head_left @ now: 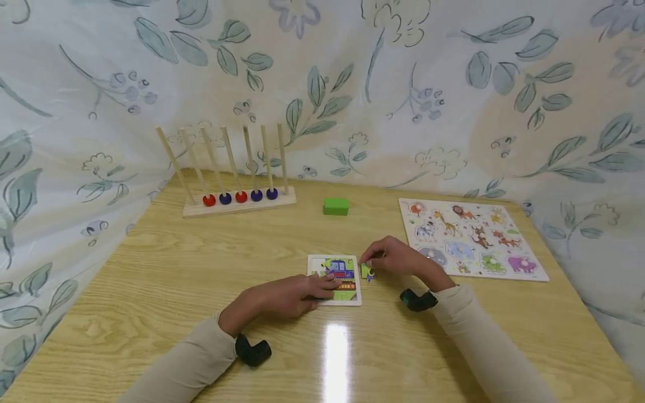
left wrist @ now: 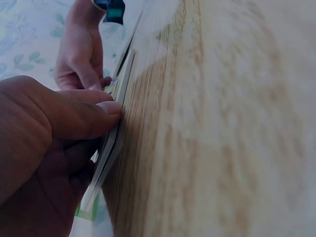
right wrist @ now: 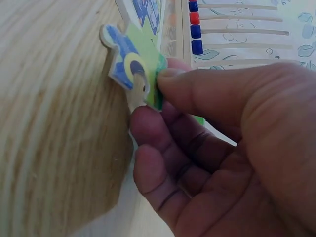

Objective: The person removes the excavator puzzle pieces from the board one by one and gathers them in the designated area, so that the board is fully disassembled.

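Note:
A small jigsaw puzzle (head_left: pixel 359 288) with a white frame and a blue truck picture lies flat on the table. My left hand (head_left: pixel 287 296) rests on its left part, fingers stretched over the picture. In the left wrist view, the left thumb (left wrist: pixel 109 108) touches the frame's edge; the other fingertips are partly hidden. Just right of the frame, my right hand (head_left: pixel 395 257) pinches a green and blue puzzle piece (right wrist: pixel 129 59) between thumb and fingers. The piece is tilted, its knobbed end pointing away from the hand.
Behind to the left stands a wooden peg counter (head_left: pixel 239 208) with red and blue beads. A green block (head_left: pixel 336 206) sits at the table's back middle. On the right lies an animal puzzle board (head_left: pixel 473 238), close to my right hand. Floral cloth (head_left: pixel 322 84) hangs behind the table.

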A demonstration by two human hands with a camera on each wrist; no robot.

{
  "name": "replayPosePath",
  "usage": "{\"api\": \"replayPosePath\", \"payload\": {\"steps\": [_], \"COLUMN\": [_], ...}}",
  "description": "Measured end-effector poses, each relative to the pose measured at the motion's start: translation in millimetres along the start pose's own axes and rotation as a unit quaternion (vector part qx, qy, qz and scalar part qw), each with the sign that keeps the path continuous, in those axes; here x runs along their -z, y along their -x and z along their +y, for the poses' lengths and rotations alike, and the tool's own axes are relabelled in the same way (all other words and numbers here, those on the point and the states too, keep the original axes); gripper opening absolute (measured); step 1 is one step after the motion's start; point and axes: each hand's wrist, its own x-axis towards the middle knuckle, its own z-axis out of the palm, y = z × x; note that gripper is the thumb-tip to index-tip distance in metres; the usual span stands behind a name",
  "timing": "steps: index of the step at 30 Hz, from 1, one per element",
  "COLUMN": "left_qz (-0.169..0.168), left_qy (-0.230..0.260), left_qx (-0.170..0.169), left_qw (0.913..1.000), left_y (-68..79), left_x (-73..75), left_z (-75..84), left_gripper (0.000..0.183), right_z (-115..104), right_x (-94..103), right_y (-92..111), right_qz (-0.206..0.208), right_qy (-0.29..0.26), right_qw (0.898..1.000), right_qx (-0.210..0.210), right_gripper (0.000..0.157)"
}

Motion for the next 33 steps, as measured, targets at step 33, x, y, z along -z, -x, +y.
{"api": "replayPosePath", "payload": {"steps": [33], "left_qz": [-0.011], "left_qy": [-0.002], "left_qx": [-0.007], "left_qw": [0.9999], "left_y": [1.0], "left_x": [-0.2], "left_z": [-6.9], "left_gripper": [0.041], "right_z": [-14], "right_x": [-10.9], "right_y": [-13], "right_qz": [0.047], "right_qy": [0.035], "right_qw": [0.998], "right_qx": [-0.016], "right_gripper": [0.017]}}
